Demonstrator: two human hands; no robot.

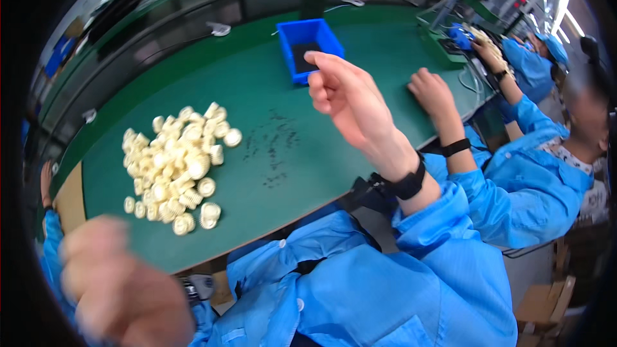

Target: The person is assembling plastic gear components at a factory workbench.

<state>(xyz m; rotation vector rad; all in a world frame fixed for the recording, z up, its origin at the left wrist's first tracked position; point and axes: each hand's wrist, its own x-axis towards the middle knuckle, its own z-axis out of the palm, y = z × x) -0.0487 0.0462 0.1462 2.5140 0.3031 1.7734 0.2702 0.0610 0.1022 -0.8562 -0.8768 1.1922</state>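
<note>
My right hand is raised above the green table, between the scattered small dark pieces and the blue bin. Its fingers are curled in and drawn together; anything between the fingertips is too small or hidden to make out. At the lower left, my left hand is smeared by motion near the table's front edge, so its fingers cannot be read. Beyond it lies a heap of cream plastic gears with ribbed sides, a few of them loose at the heap's edge.
An open blue bin with dark contents stands at the back of the green table. To my right, a co-worker's hand rests on the table. Farther right are a green fixture and another worker. Another person's arm shows at far left.
</note>
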